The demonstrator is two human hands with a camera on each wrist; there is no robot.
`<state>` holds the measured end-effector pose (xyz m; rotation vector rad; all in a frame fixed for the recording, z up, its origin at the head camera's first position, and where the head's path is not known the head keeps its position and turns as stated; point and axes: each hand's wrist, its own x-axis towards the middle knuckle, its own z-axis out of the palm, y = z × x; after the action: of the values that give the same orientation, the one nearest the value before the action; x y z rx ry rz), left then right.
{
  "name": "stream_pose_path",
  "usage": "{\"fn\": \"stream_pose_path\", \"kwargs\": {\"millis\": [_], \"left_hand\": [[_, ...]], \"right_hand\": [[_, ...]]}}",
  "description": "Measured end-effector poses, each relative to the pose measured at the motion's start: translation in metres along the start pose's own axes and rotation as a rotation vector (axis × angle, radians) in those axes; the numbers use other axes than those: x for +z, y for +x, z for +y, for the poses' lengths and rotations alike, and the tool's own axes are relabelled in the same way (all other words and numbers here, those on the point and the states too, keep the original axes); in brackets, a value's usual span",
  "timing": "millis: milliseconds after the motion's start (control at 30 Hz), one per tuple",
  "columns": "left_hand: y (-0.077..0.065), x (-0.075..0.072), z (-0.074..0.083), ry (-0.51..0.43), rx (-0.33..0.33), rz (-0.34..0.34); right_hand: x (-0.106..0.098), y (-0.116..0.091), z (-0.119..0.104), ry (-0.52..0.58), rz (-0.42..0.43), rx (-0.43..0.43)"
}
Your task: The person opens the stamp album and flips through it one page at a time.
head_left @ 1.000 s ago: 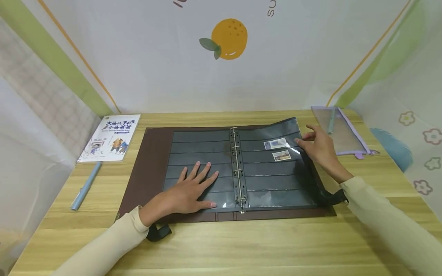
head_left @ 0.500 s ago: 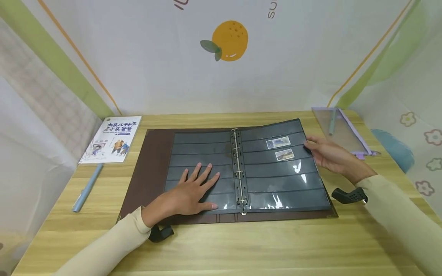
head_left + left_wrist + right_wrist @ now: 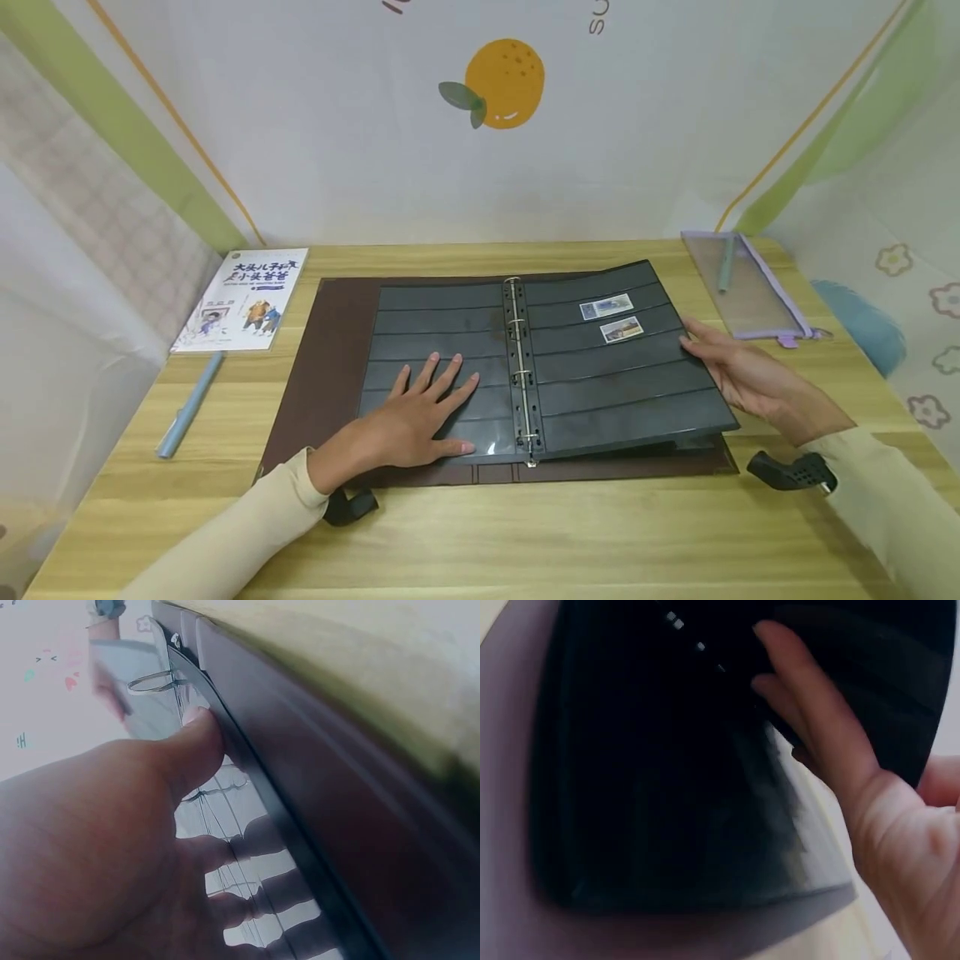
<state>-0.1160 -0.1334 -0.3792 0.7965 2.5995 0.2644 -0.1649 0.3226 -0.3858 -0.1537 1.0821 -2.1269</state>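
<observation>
A brown ring-bound stamp album [image 3: 341, 325] lies open on the table, black pocket pages on both sides of its metal rings [image 3: 517, 350]. My left hand [image 3: 412, 421] rests with spread fingers on the lower part of the left page [image 3: 442, 321]. In the left wrist view its thumb [image 3: 196, 746] lies by the page's near edge. My right hand [image 3: 750, 375] holds the outer edge of the right page [image 3: 615, 383], thumb above, other fingers beneath. That page is tilted up off the sheets below. Two stamps [image 3: 621, 330] sit in its upper pockets.
A white picture booklet [image 3: 240, 300] and a blue pen [image 3: 189, 407] lie on the left. At the back right is a mesh zip pouch [image 3: 757, 292] with a pale green pen-like item [image 3: 726, 265]. A printed curtain [image 3: 360, 167] stands behind the table.
My right hand has moved right and a little nearer along the page's outer edge. The page's near outer corner has risen. My left hand stays where it was.
</observation>
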Motion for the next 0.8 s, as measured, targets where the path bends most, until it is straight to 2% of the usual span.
{"fn": "stream_pose_path", "kwargs": {"millis": [233, 400, 467, 567, 700, 800], "left_hand": [[0.0, 0.001, -0.001, 0.0, 0.007, 0.001], [-0.001, 0.003, -0.002, -0.005, 0.009, 0.002], [-0.002, 0.004, -0.002, -0.007, 0.01, 0.006], [-0.002, 0.004, -0.002, -0.008, 0.012, 0.013], [-0.002, 0.003, -0.002, -0.005, 0.013, 0.014], [-0.001, 0.002, -0.002, 0.0, 0.011, 0.008]], "right_hand": [[0.017, 0.0, -0.014, -0.068, 0.04, -0.058], [0.037, -0.001, -0.026, -0.219, 0.179, -0.052], [0.045, 0.0, -0.032, -0.248, 0.2, -0.048], [0.055, 0.001, -0.041, -0.203, 0.18, -0.054], [0.071, 0.003, -0.049, -0.101, 0.097, -0.04], [0.082, 0.006, -0.052, -0.091, 0.06, -0.022]]}}
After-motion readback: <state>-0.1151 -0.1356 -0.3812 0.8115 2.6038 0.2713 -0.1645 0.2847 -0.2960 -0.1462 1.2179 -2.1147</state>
